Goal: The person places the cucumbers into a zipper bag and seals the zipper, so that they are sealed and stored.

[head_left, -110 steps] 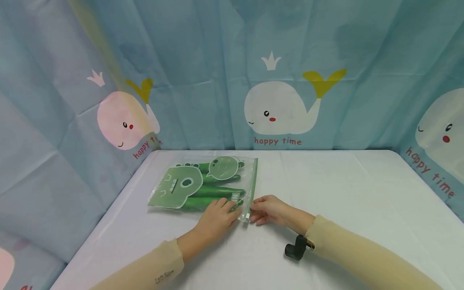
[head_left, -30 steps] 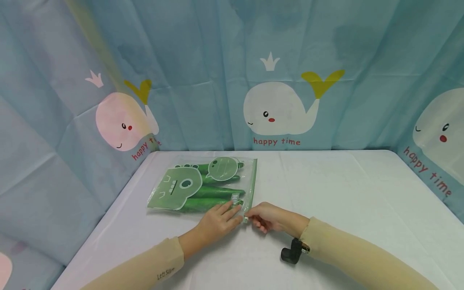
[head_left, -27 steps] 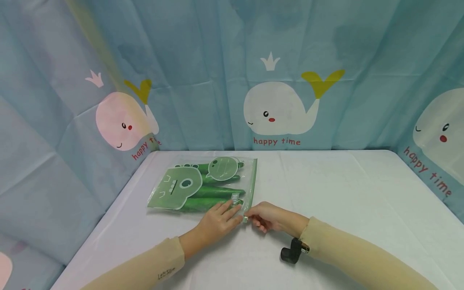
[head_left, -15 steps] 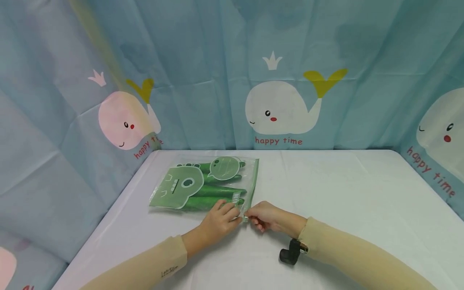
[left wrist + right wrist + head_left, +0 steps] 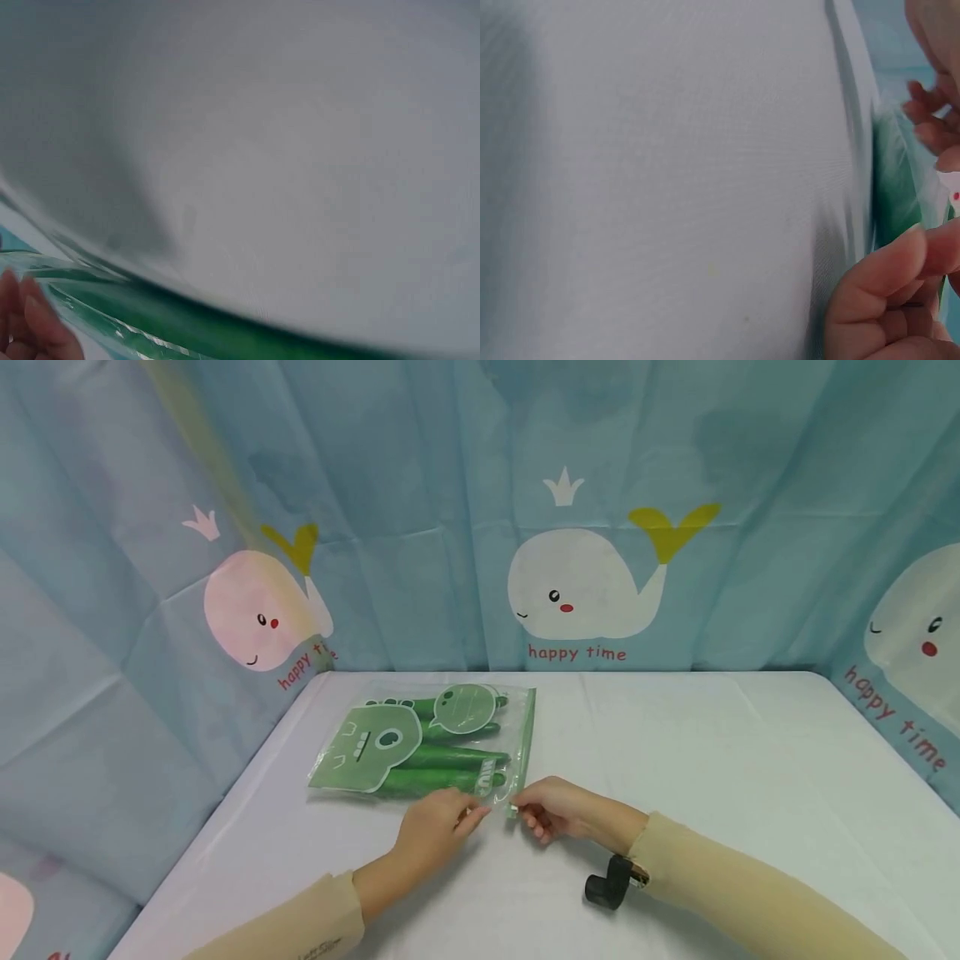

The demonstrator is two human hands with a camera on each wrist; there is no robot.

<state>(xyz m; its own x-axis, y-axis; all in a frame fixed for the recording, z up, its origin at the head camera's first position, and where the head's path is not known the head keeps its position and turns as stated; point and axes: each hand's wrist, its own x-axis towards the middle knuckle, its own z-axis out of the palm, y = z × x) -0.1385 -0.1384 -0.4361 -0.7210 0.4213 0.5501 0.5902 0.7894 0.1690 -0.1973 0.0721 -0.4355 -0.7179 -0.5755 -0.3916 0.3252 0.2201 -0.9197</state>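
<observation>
A clear zip bag (image 5: pixel 513 727) with green monster prints lies flat at the table's left, its green-edged zip side to the right. Inside lie several long, smooth green things (image 5: pixel 457 753) that look like cucumbers. My right hand (image 5: pixel 558 806) pinches the small slider (image 5: pixel 513 811) at the zip's near end between thumb and forefinger; in the right wrist view the thumb (image 5: pixel 889 266) meets the forefinger. Beside the bag's near edge, my left hand (image 5: pixel 435 831) has loosely bent fingers, and the right wrist view shows them apart. Whether they touch the plastic is unclear.
The table (image 5: pixel 675 743) wears a white cloth. Blue curtains (image 5: pixel 420 527) printed with whales stand behind it and at both sides. A black wrist camera (image 5: pixel 611 883) hangs below my right sleeve (image 5: pixel 735 877).
My left hand has come off the bag's near right corner and drawn back left, uncovering the lettering. Earlier, my right hand moved nearer to the zip's end; it now stays there. The bag lies still.
</observation>
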